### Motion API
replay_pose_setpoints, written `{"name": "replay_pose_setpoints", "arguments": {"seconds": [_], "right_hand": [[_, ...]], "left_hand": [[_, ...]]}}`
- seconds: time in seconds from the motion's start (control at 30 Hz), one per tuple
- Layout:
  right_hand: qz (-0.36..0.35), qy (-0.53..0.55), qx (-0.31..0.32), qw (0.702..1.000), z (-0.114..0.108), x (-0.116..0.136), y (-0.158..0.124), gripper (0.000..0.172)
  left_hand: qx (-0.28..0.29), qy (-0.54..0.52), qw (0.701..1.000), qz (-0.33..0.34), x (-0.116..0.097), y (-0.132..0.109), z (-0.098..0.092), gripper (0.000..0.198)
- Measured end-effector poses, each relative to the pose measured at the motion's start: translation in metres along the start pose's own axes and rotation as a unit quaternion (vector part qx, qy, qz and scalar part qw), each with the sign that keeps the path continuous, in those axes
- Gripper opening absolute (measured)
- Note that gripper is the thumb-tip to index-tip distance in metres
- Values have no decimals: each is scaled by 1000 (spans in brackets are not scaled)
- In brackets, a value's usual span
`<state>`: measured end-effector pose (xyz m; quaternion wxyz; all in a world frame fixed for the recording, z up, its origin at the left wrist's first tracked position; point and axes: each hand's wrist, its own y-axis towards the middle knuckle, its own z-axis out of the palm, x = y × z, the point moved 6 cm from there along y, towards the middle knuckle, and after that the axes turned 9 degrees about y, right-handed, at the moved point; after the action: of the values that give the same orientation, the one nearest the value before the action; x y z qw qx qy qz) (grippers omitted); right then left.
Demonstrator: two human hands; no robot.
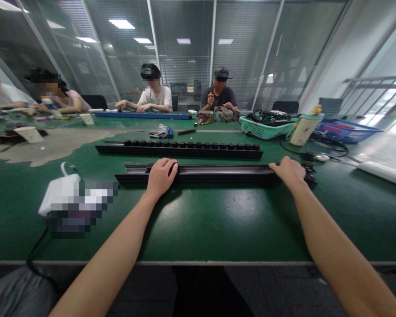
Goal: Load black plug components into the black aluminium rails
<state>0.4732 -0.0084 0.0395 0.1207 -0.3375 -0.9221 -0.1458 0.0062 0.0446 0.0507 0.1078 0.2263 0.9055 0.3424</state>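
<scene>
A long black metal rail (224,172) with an open channel along its top lies crosswise on the green table in front of me. My left hand (161,175) is closed over its left part, fingers curled down on the far side. A small dark piece shows at the channel beside those fingers, partly covered. Near the rail's right end, my right hand (288,171) grips it, thumb pointing left along the channel. Dark parts (310,171) stick out past that hand, too blurred to name. Behind lies a second black rail (178,152) with a row of round black pieces along it.
A white adapter (61,193) with a cable sits at left beside a blurred-out flat object. Farther back are a crumpled cloth (161,131), a green basket (267,128), a cream bottle (305,127) and a blue basket (346,130). Several people work across the table.
</scene>
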Motion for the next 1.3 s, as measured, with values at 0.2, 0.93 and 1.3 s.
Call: {"name": "replay_pose_setpoints", "arguments": {"seconds": [0.2, 0.93, 1.3], "right_hand": [[-3, -4, -15, 1000, 2, 0, -2, 57], [48, 7, 57, 997, 2, -16, 7, 52], [79, 20, 15, 997, 1, -26, 12, 54]], "left_hand": [[-2, -2, 1000, 2, 0, 0, -1, 39], [2, 2, 1000, 2, 0, 0, 1, 39], [2, -2, 1000, -4, -1, -1, -1, 39]]}}
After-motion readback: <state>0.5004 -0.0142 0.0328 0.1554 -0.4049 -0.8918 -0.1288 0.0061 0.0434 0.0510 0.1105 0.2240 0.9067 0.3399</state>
